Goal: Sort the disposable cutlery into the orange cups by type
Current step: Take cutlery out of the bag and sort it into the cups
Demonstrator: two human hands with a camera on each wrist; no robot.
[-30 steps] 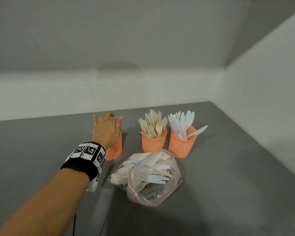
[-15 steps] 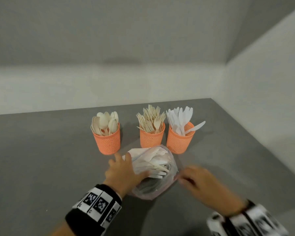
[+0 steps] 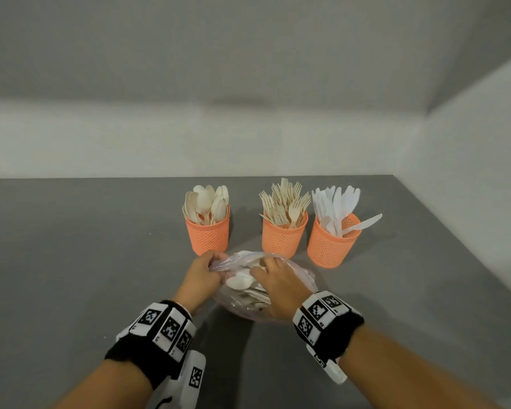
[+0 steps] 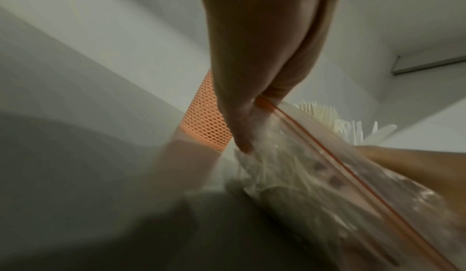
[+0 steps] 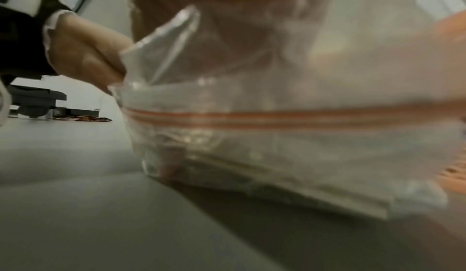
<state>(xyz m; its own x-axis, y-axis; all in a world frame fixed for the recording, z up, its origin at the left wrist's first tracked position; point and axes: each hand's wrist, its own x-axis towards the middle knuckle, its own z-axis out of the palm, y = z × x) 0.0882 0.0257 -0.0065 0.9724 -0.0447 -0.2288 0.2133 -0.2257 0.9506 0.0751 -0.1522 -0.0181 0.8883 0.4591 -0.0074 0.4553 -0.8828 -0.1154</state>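
Three orange mesh cups stand in a row: spoons [image 3: 208, 233], forks [image 3: 283, 237], white knives [image 3: 331, 246]. In front of them lies a clear zip bag [image 3: 245, 293] of mixed cutlery. My left hand [image 3: 204, 273] pinches the bag's rim at its left end, and the left wrist view shows that hand [image 4: 244, 127] on the orange zip strip. My right hand [image 3: 275, 283] lies over the bag's mouth with its fingers curled at the rim. In the right wrist view the bag [image 5: 277, 135] veils those fingers, so what they hold is hidden.
The grey table [image 3: 86, 261] meets a white wall behind the cups and another on the right. One knife [image 3: 366, 222] leans out of the knife cup toward the right wall. Bare tabletop lies left of the bag and in front of it.
My left hand left the spoon cup and came back to the bag's rim. My right hand entered from the right and now rests on the bag's mouth.
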